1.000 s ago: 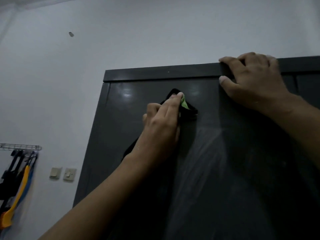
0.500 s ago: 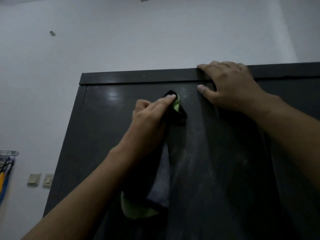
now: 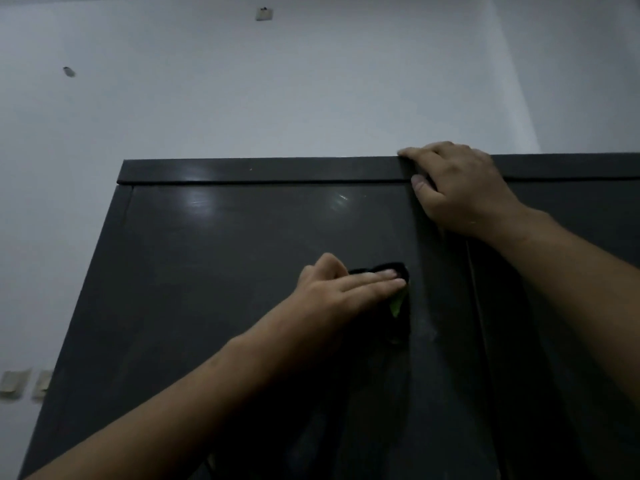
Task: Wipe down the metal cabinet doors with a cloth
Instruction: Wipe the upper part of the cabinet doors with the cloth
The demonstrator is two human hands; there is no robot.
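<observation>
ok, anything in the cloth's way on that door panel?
Nothing visible. The left hand presses the cloth flat on the door, with bare panel left of and below it. The right hand grips the top edge, above and right of the cloth.

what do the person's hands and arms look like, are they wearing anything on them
Nothing worn shows. The left hand and right hand are bare: no gloves, and no rings that the dim light lets me see. The left forearm and right forearm are bare too, with no sleeve or watch in the frame. The fingernails look short and unpainted.
</observation>
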